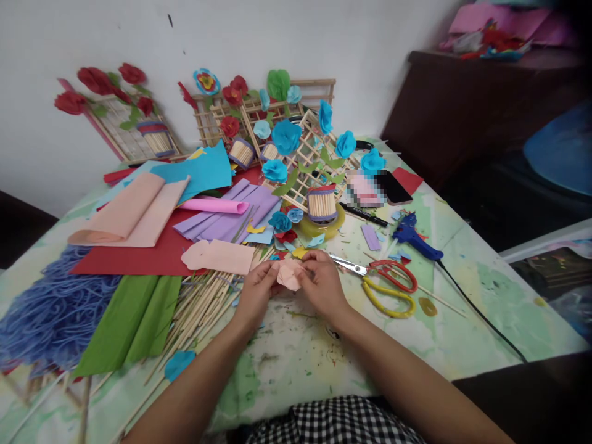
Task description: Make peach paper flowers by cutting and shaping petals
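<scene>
Between my two hands is a small pale pink paper flower shape (289,275) with rounded edges. My left hand (259,286) pinches its left side, and my right hand (322,281) pinches its right side with thumb and fingers. Just left of my left hand lies a strip of the same pink paper (222,255), one end cut into a scalloped outline. Close to my right hand rest scissors (370,271) with one red and one yellow handle loop, their blades pointing toward the hand.
A blue glue gun (416,237) with a black cord lies at right. Stick lattices with paper flowers (319,154) stand behind. To the left are folded pink paper (129,209), green paper (134,314), blue yarn (60,308) and thin sticks (198,320). A phone (393,187) lies back right.
</scene>
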A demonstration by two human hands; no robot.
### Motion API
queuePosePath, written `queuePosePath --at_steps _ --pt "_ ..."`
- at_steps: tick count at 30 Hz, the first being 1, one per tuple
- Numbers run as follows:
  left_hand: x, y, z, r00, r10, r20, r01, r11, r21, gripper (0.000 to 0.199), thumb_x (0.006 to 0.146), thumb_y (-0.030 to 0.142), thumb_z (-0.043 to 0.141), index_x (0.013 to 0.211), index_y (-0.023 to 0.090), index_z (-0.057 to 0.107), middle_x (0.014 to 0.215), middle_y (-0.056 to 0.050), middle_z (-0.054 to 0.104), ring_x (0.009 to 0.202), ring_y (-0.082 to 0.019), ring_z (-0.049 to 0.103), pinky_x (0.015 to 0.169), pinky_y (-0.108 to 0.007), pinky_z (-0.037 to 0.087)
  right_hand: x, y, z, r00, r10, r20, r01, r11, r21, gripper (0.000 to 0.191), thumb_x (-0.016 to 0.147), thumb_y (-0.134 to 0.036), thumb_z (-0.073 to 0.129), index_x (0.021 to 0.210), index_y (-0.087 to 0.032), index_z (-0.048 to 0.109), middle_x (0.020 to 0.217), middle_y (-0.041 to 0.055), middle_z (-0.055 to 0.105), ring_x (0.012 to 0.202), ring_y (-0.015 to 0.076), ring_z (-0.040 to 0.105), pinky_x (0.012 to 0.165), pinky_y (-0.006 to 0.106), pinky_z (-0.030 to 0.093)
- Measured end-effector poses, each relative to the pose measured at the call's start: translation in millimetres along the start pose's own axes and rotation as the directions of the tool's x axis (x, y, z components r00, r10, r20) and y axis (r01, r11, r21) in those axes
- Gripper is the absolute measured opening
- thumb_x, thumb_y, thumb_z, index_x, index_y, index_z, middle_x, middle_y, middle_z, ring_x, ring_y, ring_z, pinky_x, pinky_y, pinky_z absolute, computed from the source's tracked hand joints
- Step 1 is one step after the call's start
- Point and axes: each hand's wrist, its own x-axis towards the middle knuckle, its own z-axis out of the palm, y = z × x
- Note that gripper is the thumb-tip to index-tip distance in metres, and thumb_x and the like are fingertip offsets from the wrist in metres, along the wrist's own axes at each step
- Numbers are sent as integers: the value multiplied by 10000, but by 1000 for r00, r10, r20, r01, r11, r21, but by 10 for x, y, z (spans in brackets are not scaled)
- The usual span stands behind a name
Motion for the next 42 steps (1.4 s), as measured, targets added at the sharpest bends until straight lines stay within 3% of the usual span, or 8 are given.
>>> queuePosePath --at_steps 8,13,16,20,29,39,42 --pt "-3 27 8 1000 -4 -9 5 996 90 345 594 262 755 884 126 627 670 -15 683 557 -111 595 544 -197 449 2 15 23 1000 -4 -16 5 1000 30 72 726 -170 566 718 -165 637 901 71 560 882 207 503 814 356 411" --pt "3 26 6 1000 -20 -10 20 998 56 337 606 261 741 890 125 621 683 -16 685 571 -122 611 579 -224 475 32 77 60 982 183 41 -187 946 265 246 707 -216 576 944 -151 595 826 48 616 724 174 556 676 311 456" --pt "-13 41 22 1000 -19 7 19 999 32 332 602 255 745 881 120 625 679 -18 685 575 -123 615 598 -231 485 37 90 69 967 220 126 -251 906 341 178 719 -242 559 852 -138 614 724 34 628 624 151 556 594 271 437" --pt "-27 47 37 999 -12 32 11 1000 17 332 610 264 746 884 120 625 716 -31 693 598 -130 623 597 -234 488 37 76 58 969 225 102 -245 923 297 127 721 -260 553 695 -146 603 595 4 579 539 127 501 520 238 374" --pt "-25 12 22 996 46 77 -56 990 127 382 583 260 763 906 121 615 822 -61 704 738 -176 647 684 -263 489 25 75 68 973 225 60 -232 922 309 160 724 -299 551 659 -157 586 565 -14 542 524 112 457 496 221 338" --pt "-24 5 13 996 68 62 -78 981 180 358 592 241 728 910 129 607 816 -50 694 732 -173 634 675 -268 485 23 56 9 985 156 75 -172 930 324 321 808 -364 449 556 -169 489 514 -33 414 518 105 382 497 228 292" --pt "-21 4 9 995 76 63 -87 978 191 352 598 238 722 913 133 607 804 -44 691 734 -170 628 682 -270 483 13 39 8 987 125 99 -148 949 277 204 749 -315 518 620 -159 546 538 -30 464 516 103 402 489 224 287"
